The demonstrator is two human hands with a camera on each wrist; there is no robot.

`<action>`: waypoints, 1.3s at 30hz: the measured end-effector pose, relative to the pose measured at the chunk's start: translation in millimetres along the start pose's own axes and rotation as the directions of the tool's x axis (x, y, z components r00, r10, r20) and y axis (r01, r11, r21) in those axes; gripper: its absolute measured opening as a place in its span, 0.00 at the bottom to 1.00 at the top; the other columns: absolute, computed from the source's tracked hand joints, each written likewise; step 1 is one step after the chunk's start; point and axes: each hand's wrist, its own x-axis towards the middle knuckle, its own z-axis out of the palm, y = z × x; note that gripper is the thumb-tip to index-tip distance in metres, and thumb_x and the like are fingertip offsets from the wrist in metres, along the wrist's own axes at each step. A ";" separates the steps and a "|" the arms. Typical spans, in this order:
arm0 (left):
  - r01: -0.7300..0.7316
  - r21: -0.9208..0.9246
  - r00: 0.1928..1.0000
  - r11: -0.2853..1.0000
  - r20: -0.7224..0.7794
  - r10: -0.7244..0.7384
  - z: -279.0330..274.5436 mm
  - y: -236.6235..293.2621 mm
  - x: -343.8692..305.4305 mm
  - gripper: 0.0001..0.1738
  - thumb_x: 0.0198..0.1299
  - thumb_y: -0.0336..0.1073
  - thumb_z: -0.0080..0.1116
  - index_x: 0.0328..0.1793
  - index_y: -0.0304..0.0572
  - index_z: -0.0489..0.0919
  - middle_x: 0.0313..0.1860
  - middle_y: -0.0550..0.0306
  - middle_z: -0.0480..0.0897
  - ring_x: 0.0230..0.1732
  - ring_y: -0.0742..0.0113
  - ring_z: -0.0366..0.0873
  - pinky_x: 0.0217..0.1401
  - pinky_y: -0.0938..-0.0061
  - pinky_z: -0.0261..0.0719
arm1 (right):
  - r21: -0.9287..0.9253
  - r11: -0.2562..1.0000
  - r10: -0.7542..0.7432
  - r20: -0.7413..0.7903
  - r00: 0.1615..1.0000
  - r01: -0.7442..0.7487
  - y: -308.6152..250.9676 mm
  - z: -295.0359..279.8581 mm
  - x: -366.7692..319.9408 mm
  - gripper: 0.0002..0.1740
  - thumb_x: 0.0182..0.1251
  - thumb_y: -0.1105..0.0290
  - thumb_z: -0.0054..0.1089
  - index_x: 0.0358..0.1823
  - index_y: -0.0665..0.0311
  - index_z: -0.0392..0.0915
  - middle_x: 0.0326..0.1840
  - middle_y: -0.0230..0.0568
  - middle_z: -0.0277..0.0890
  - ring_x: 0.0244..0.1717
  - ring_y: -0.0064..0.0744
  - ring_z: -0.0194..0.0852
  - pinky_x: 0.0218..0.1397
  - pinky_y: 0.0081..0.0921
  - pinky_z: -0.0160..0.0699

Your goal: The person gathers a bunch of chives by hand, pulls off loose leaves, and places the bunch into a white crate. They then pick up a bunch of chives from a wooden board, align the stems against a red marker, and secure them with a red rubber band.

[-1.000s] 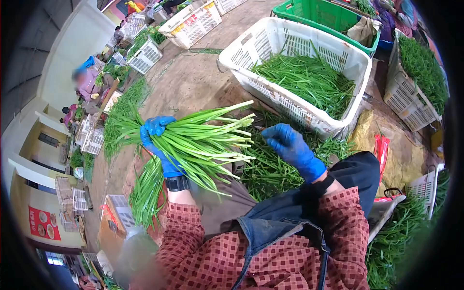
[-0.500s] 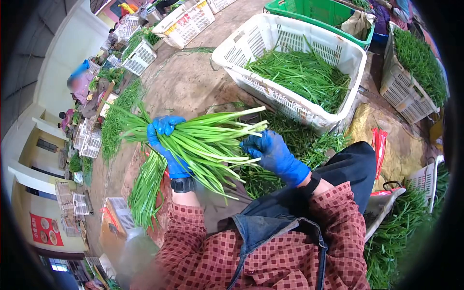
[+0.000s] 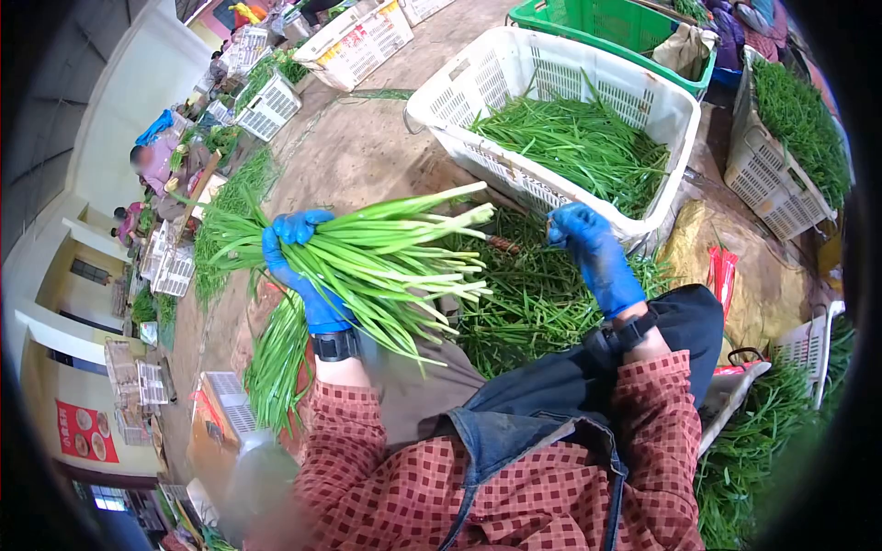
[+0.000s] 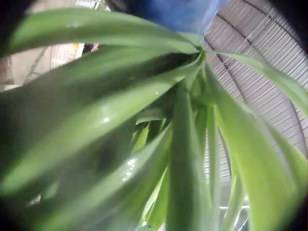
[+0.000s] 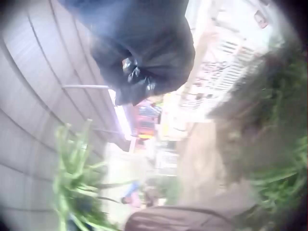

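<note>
Fingers (image 3: 296, 226) of the left hand (image 3: 299, 275) clench the bunch of green stalks (image 3: 395, 262) beside the white crate (image 3: 457, 92); the right hand (image 3: 593, 253) hovers apart, grip unclear. Held single-handed, loose stalks could slide out.

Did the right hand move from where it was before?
Yes. The right hand left the bundle and rose toward the white crate, now close beside its near wall.

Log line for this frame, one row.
left hand: grips greens bundle | right hand: apart from bundle, beside white crate, grasp unclear
</note>
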 end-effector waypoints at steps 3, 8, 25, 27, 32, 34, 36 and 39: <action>-0.072 0.086 0.993 0.994 -0.092 0.080 17.3 -4.2 4.8 0.12 0.60 0.34 0.50 0.23 0.48 0.65 0.20 0.65 0.64 0.26 0.71 0.63 0.48 0.70 0.68 | -0.965 0.028 0.005 0.260 0.966 0.260 51.5 -2.8 -15.3 0.14 0.56 0.73 0.58 0.45 0.57 0.78 0.40 0.46 0.80 0.43 0.40 0.80 0.44 0.37 0.78; -0.140 0.173 0.973 0.975 -0.157 0.167 21.1 -4.6 11.7 0.13 0.64 0.36 0.47 0.25 0.45 0.68 0.23 0.62 0.69 0.28 0.69 0.67 0.53 0.67 0.72 | -0.994 -0.103 0.185 0.010 0.983 0.029 17.3 48.7 -7.2 0.11 0.56 0.58 0.59 0.35 0.53 0.81 0.31 0.45 0.80 0.36 0.48 0.81 0.39 0.40 0.79; 0.094 -0.174 0.993 0.980 0.082 -0.081 17.3 -11.8 9.8 0.16 0.56 0.32 0.54 0.21 0.50 0.61 0.18 0.67 0.60 0.24 0.73 0.62 0.44 0.73 0.67 | -0.570 0.568 -0.404 0.436 0.804 0.594 -3.1 85.4 -14.0 0.15 0.54 0.67 0.68 0.44 0.57 0.82 0.37 0.38 0.77 0.37 0.35 0.72 0.44 0.31 0.72; 0.085 -0.150 0.994 0.985 0.080 -0.073 19.4 -14.6 8.0 0.16 0.56 0.32 0.54 0.21 0.50 0.61 0.18 0.67 0.60 0.23 0.73 0.62 0.44 0.73 0.67 | -0.586 0.547 -0.423 0.423 0.801 0.598 -2.6 90.8 -14.4 0.14 0.52 0.64 0.69 0.42 0.57 0.82 0.37 0.38 0.77 0.38 0.39 0.73 0.44 0.34 0.72; 0.080 -0.135 0.997 0.988 0.032 -0.076 23.6 -26.0 2.4 0.13 0.57 0.32 0.53 0.23 0.49 0.64 0.19 0.67 0.62 0.24 0.74 0.62 0.43 0.74 0.67 | -0.570 0.636 -0.380 0.356 0.854 0.521 7.9 101.4 -14.7 0.14 0.51 0.62 0.70 0.38 0.58 0.82 0.37 0.42 0.78 0.37 0.44 0.76 0.42 0.36 0.74; 0.050 -0.112 0.998 0.992 -0.020 -0.053 20.5 -28.2 1.0 0.11 0.59 0.34 0.52 0.25 0.48 0.66 0.20 0.66 0.64 0.24 0.74 0.62 0.43 0.73 0.67 | -0.512 0.647 -0.384 0.421 0.821 0.565 17.6 99.5 -10.1 0.12 0.54 0.65 0.68 0.38 0.60 0.80 0.34 0.40 0.79 0.31 0.38 0.77 0.38 0.31 0.75; 0.026 -0.050 0.998 0.998 -0.047 -0.028 15.6 -27.9 1.0 0.11 0.59 0.35 0.52 0.25 0.48 0.66 0.20 0.66 0.64 0.24 0.74 0.62 0.43 0.74 0.67 | -0.470 0.808 -0.296 0.196 0.935 0.355 16.9 98.0 -12.6 0.10 0.57 0.66 0.66 0.36 0.61 0.80 0.33 0.38 0.79 0.31 0.32 0.76 0.37 0.28 0.75; -0.008 0.084 1.000 0.996 0.000 0.008 16.2 -22.5 2.0 0.13 0.62 0.36 0.50 0.24 0.48 0.67 0.21 0.64 0.68 0.28 0.71 0.68 0.49 0.71 0.72 | -0.184 0.959 -0.235 -0.098 0.967 0.214 2.7 70.5 2.8 0.11 0.66 0.65 0.58 0.31 0.66 0.77 0.28 0.34 0.77 0.31 0.19 0.71 0.36 0.22 0.73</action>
